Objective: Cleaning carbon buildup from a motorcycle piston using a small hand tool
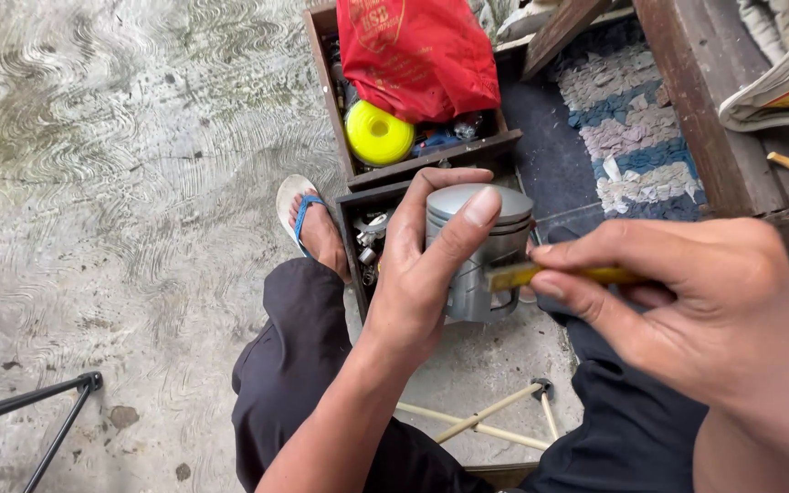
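Rough concrete floor lay below. A grey metal piston (pixel 479 251) was gripped by the left hand (pixel 422 274) over the knees; a yellow-handled tool (pixel 559 274), pinched in the right hand (pixel 687 301), was set against its side, where steady pressure seemed needed.

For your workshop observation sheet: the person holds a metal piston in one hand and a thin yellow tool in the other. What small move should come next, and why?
Probably bring the tool's tip inward onto the piston. The left hand grips it upright, thumb across its side, while the right hand pinches the yellow tool, whose tip already points at the piston's side wall.
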